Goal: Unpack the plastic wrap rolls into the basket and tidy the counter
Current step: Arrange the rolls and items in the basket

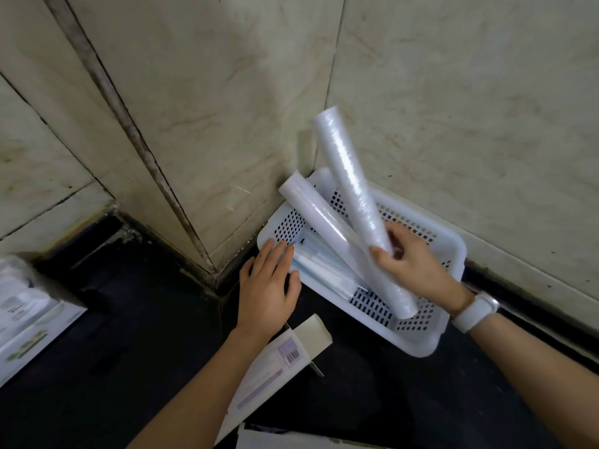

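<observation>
A white perforated plastic basket (431, 338) sits in the counter's corner against the tiled walls. My right hand (411, 260) grips a plastic wrap roll (353, 189) near its lower third, holding it tilted above the basket. A second plastic wrap roll (311, 209) leans inside the basket with its upper end over the far-left rim. Flat packets (319, 270) lie on the basket's floor. My left hand (269, 286) rests flat with spread fingers on the basket's left rim. An opened white carton (278, 361) lies on the dark counter under my left forearm.
A white box with printed labels (29, 319) stands at the left edge of the black counter (136, 335). Another white package edge (291, 440) shows at the bottom. Beige marble-look wall tiles (453, 124) close in the corner behind the basket.
</observation>
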The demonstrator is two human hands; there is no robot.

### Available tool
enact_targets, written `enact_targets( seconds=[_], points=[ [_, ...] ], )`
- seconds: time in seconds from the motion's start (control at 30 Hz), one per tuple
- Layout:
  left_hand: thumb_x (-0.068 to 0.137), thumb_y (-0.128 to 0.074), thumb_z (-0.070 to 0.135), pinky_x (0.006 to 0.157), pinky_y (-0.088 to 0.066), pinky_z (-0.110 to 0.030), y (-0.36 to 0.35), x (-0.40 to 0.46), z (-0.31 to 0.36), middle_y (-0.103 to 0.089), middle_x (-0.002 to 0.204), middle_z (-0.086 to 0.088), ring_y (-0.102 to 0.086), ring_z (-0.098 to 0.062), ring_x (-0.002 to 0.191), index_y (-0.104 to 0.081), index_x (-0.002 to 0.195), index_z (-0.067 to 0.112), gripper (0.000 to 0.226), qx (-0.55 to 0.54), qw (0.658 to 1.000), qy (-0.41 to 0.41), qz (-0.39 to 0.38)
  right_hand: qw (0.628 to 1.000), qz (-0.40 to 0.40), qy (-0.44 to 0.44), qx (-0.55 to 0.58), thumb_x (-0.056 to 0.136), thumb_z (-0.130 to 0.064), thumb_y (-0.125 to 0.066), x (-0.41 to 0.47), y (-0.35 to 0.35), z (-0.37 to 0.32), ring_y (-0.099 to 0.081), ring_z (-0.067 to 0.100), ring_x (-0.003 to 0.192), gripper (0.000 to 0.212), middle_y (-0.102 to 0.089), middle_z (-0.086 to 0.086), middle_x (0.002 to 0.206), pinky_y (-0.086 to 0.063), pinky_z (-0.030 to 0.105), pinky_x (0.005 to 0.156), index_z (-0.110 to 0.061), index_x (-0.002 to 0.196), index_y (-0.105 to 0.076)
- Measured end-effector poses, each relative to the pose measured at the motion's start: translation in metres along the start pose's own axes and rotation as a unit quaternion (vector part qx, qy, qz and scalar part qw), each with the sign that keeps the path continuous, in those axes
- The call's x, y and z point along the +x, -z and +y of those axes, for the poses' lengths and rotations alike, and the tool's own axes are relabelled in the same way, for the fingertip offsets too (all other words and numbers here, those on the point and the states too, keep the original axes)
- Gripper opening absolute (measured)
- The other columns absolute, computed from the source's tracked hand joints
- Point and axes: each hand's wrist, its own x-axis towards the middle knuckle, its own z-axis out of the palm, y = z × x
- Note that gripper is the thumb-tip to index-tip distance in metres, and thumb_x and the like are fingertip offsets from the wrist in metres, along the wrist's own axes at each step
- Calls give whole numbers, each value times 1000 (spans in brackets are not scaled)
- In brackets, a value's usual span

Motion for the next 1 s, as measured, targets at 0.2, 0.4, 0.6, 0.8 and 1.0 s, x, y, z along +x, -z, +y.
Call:
enact_targets(
  seconds=[0.2, 0.4, 0.6, 0.8, 1.0],
  points=[
    [89, -34, 30, 98, -41, -55, 1, 0, -1, -57, 132, -12, -44, -29, 131, -57, 124, 6, 48, 5, 1000, 2, -15, 994, -23, 7, -109, 86, -30, -54, -7, -21, -1, -57, 16, 62, 29, -60, 2, 83, -48, 22, 54, -15, 111, -52],
    [86, -39, 27, 100, -34, -61, 1, 3, -3, -68, 117, -8, -57, -25, 119, -65, 113, 7, 43, 74, 997, -23, 11, 944, 72, -10, -321, 86, -37, -52, 1, -22, 18, -50, 25, 97, 37, -56, 10, 107, -44, 37, 86, -10, 111, -49],
    [83, -49, 14, 108, -31, -41, 3, 31, 2, -68, 113, -10, -63, -23, 106, -69, 103, 3, 30, 50, 996, -61, -38, 957, 63, 0, -282, 87, -39, -50, 8, -31, 30, -50, 22, 98, 44, -53, 11, 114, -46, 31, 77, -12, 120, -39],
    [94, -42, 25, 108, -28, -40, -26, 92, 32, -43, 144, -8, -35, -23, 132, -42, 136, 10, 44, 83, 949, -142, -270, 968, 124, -103, -191, 81, -45, -57, 13, -25, 40, -42, 21, 103, 45, -53, 6, 113, -37, 35, 89, -17, 114, -50],
    [90, -52, 39, 113, -14, -49, -52, 106, 29, -23, 154, -7, -17, -30, 140, -10, 147, 22, 73, 159, 886, -126, -416, 977, 110, -136, -125, 82, -43, -57, 16, -23, 44, -35, 21, 106, 45, -48, 8, 116, -31, 31, 88, -17, 117, -48]
  ],
)
